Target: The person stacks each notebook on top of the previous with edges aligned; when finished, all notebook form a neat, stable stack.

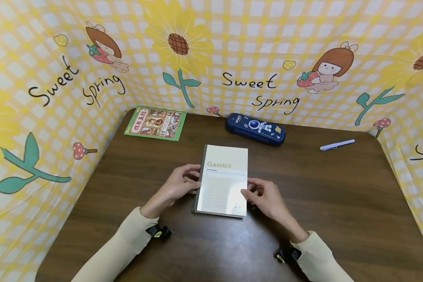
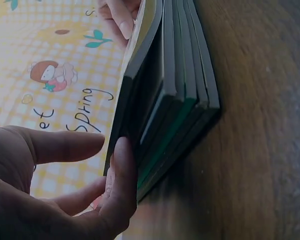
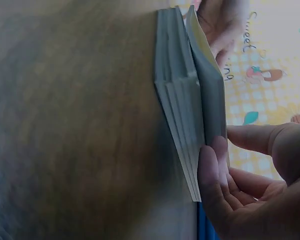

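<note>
So I've got the Gambit notebook (image 1: pixel 223 181) sitting mid-table, a bit nearer my edge than the far one, spine on my left. My left hand (image 1: pixel 178 185) steadies the spine side, thumb (image 2: pixel 121 176) pressed against the stacked signatures so the thing can't slide. My right hand (image 1: pixel 266 197) is at the open edge, thumb (image 3: pixel 210 172) pinching the cover, which already bows up off the pages. The pencil case (image 1: pixel 255 129) and the green booklet (image 1: pixel 156 123) sit by the far edge, the pen (image 1: pixel 337 144) toward the far right corner, all out of my way.
</note>
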Demonstrator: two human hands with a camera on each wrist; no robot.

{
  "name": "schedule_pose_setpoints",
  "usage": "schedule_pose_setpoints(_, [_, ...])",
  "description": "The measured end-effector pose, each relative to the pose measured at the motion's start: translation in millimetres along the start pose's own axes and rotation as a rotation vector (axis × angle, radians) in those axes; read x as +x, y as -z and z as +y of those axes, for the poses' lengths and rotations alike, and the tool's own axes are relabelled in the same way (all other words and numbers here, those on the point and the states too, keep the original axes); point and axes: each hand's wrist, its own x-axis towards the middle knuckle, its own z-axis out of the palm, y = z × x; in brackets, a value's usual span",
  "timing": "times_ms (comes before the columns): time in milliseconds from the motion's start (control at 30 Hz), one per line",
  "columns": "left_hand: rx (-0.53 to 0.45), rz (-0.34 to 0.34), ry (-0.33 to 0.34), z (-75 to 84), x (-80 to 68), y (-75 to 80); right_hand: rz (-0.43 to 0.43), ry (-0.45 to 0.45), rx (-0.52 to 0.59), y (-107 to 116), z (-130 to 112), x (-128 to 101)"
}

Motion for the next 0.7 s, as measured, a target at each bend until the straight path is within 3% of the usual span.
schedule_pose_setpoints(267, [0.084,0.047,0.014,0.2,-1.3,-2.2,0.086,0.061,-0.121,-8,1,-2])
schedule_pose_setpoints(533, [0.19,0.091,-0.014,-0.7,-4.6,-5.9,0.094,0.035,-0.151,-11,0,-5])
schedule_pose_setpoints(700, [0.187,0.094,-0.004,-3.4,-6.1,-7.2,0.094,0.032,-0.143,-15,1,-4])
